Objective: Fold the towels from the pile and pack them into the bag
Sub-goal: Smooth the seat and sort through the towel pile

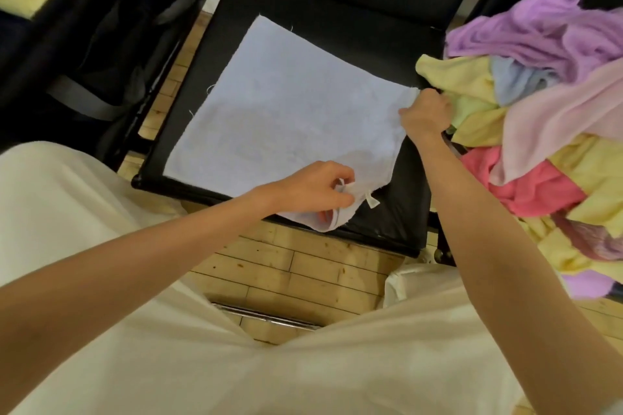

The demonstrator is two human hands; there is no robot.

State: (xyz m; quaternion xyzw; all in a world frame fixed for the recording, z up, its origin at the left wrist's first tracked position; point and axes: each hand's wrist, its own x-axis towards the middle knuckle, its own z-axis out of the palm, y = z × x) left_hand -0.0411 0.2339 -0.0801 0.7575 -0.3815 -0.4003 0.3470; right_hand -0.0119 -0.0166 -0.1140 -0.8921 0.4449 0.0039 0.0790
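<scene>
You are spreading a pale blue towel flat on the seat of a black chair straight in front of you. Your left hand is pinching the towel's near corner, fingers curled round a small fold of cloth beside its white tag; that corner is hanging just over the seat's front edge. Your right hand is gripping the towel's right corner, at the seat's right edge, touching the pile. The pile is sitting to your right: lilac, yellow, pink, light blue and bright pink towels heaped loosely. A dark bag with grey straps is lying on the chair to your left, well apart from the towel. Wooden floor is showing between your knees.
</scene>
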